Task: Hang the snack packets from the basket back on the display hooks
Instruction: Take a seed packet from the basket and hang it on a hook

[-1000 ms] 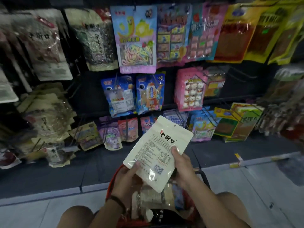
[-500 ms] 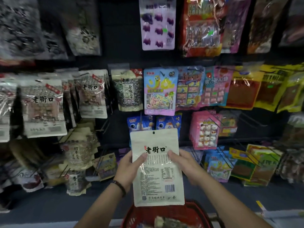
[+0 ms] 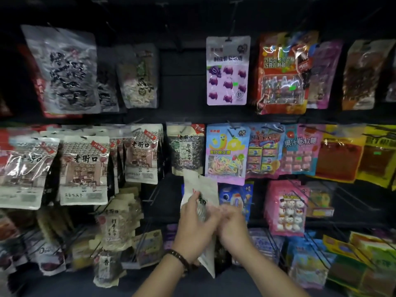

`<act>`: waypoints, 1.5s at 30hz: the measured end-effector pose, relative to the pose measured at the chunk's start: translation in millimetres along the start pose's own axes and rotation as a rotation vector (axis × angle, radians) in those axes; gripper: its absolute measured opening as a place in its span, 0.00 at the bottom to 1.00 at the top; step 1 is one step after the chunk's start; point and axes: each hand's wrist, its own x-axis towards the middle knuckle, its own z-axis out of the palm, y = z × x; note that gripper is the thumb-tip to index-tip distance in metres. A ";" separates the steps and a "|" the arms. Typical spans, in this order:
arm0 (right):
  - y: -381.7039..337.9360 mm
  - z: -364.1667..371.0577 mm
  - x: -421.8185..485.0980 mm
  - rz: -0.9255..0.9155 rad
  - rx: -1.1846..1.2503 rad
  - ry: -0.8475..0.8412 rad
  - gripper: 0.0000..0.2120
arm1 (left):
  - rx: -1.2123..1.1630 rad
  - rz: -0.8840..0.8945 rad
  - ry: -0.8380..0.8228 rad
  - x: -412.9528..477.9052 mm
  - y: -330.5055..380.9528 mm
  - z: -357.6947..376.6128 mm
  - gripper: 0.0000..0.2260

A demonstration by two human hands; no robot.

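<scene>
**Packet raised below the sunflower-seed hook, long axis upright**

You have the flat cream-white plastic snack packet with black lettering [image 3: 200, 190] up in front of you, its long axis near vertical and tilted slightly, top edge just under the dark sunflower-seed packet with the cream header [image 3: 186, 148]. That hanging packet is your landmark: the cream-white packet sits directly below it and overlaps its lower edge. Your left hand [image 3: 194, 228] is closed around the packet's left edge, fingers curled over the front. Your right hand [image 3: 232, 221] is just right of it and blurred; I cannot tell whether it grips the packet or only steadies it. The left hand is nearer the landmark. I judge the next move calls for lifting the top hole to a hook [image 3: 155, 192] left of and below the landmark. The packet looks thin, glossy and flexible, and its hang hole is not visible here.
</scene>
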 end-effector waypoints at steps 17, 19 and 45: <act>-64.7 -2.1 79.2 -0.013 -0.185 -0.056 0.17 | -0.289 -0.099 0.202 54.2 3.0 -99.8 0.15; -65.7 12.8 90.9 -0.022 -0.066 -0.111 0.09 | -0.259 -0.104 0.200 54.8 4.1 -111.5 0.29; -90.8 200.4 222.2 -0.023 0.004 -0.171 0.23 | -0.322 -0.241 0.449 183.9 -53.9 -269.7 0.42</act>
